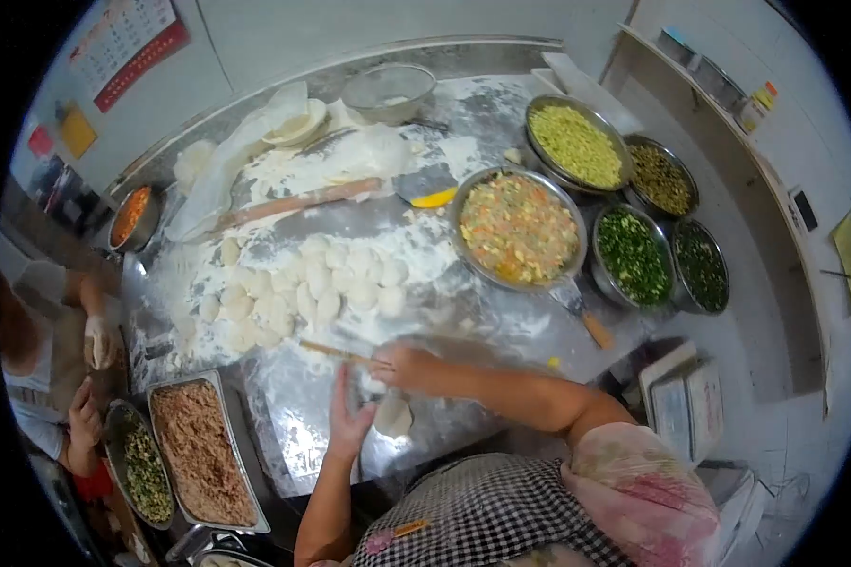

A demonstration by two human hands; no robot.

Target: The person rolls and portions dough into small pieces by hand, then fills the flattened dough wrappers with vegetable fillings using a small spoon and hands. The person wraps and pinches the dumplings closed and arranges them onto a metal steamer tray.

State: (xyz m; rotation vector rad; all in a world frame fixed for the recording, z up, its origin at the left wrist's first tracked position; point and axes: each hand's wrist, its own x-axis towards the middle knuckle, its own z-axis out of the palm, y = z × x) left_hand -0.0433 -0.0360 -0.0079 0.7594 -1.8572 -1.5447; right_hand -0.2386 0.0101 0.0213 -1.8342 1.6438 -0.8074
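My right hand [405, 368] is closed around one end of a slim wooden rolling pin [336, 352], which points left across the floured metal table [303, 406]. Beside it my left hand [349, 425] has its fingers stretched out and its thumb apart, nearly touching a flat round dough wrapper [393, 416]. A small pale piece of dough [373, 384] lies between the hands, partly hidden. Just beyond them, many floured dough pieces [317, 279] are spread in a loose cluster.
Steel bowls of chopped filling [518, 230] and greens [632, 255] stand at the right, near a wooden-handled scraper [596, 330]. A large rolling pin [298, 203] lies at the back. A tray of minced meat [201, 454] is front left, with another person's hands [87, 416] beyond.
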